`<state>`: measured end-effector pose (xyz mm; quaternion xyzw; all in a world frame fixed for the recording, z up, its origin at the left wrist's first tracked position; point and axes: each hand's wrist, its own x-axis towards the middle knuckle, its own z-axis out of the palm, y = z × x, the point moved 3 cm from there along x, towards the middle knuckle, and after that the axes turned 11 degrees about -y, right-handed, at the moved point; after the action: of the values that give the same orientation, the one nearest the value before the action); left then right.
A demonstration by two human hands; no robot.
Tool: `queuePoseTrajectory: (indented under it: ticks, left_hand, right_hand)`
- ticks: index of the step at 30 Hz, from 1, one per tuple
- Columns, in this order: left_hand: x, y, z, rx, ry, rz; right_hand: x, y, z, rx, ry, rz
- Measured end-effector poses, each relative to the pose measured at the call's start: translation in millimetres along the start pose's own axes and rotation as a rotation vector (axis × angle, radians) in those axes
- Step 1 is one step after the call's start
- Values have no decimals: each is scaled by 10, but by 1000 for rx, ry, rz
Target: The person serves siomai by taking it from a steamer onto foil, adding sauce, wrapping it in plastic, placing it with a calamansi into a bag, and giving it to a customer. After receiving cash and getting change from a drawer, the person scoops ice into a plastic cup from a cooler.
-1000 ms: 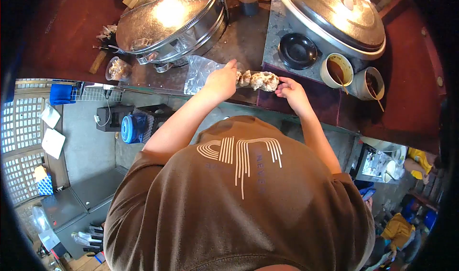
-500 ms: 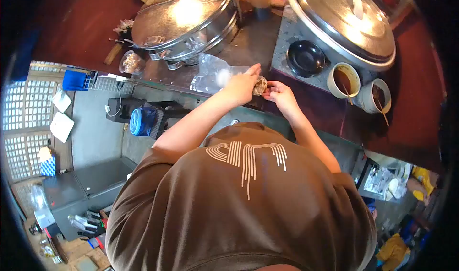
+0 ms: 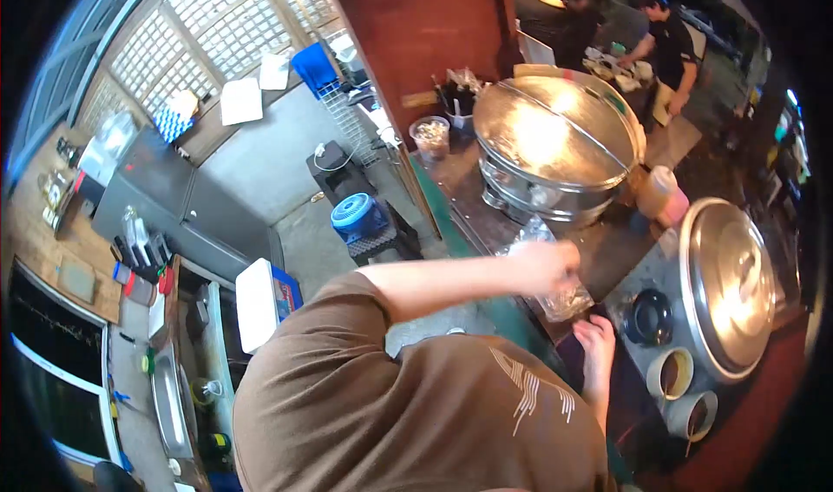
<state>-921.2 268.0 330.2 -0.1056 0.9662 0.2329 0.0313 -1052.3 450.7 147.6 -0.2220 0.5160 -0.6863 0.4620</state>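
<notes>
A clear plastic bag (image 3: 568, 305) with something brownish showing through lies at the counter's front edge. My left hand (image 3: 548, 268) is closed over the middle of the bag, its fingers curled and slightly blurred. Part of the clear plastic (image 3: 534, 230) sticks out beyond that hand, toward the round steel steamer. Just past the bag's near end is my right hand (image 3: 596, 334), palm up with fingers apart and nothing visible in them. What exactly is inside the bag cannot be made out.
A round lidded steel steamer (image 3: 555, 141) and a large lidded pot (image 3: 733, 288) stand on the counter. A black bowl (image 3: 649, 316) and two sauce containers (image 3: 670, 373) sit by the pot. A tub (image 3: 430, 136) stands farther left. Two people (image 3: 672, 54) are beyond the counter.
The view has swung left, bringing more of the room and the people into sight. My left hand has curled over the bag; my right hand has come off the brownish end and opened.
</notes>
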Motion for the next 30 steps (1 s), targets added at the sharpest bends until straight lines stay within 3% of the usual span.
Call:
queuePoseTrajectory:
  ticks: [2, 3, 4, 7, 8, 10, 12, 14, 18, 20, 26, 30]
  left_hand:
    - [-200, -506, -623, 125, 209, -81]
    - [-327, -771, -1013, 75, 259, -312]
    - [-515, -1039, -1441, 131, 464, -366]
    - [-962, -1842, -2851, 609, 821, -268]
    - [-994, -2211, -3349, 885, 877, -389]
    - [-1140, -2683, -4294, 1304, 945, -317]
    - [-1263, -2701, -4815, 1391, 942, -561]
    - [-1305, -2768, -5092, 1526, 992, -456]
    - [-1181, -2986, -5413, 1548, 940, -465]
    - [-1149, -2976, -5393, 1454, 820, -512]
    - [-1352, -2764, -5330, 1502, 886, -442]
    - [-1426, -2752, -5397, 1429, 1045, -380]
  right_hand:
    - [-218, -238, -6, -66, 79, -7]
    - [-235, -179, -149, -88, 135, 19]
    - [-321, -262, -127, -120, 174, -6]
    - [-439, -218, -255, -164, 305, 35]
    - [-453, -198, -256, -176, 350, 68]
    - [-438, -246, -76, -226, 425, 45]
    - [-369, -428, 335, -326, 413, -45]
    - [-245, -585, 775, -452, 387, -160]
    - [-78, -741, 1583, -510, 369, -360]
    - [-49, -685, 1756, -475, 338, -385]
    - [-121, -580, 2017, -506, 369, -346]
    - [-176, -647, 2073, -514, 361, -333]
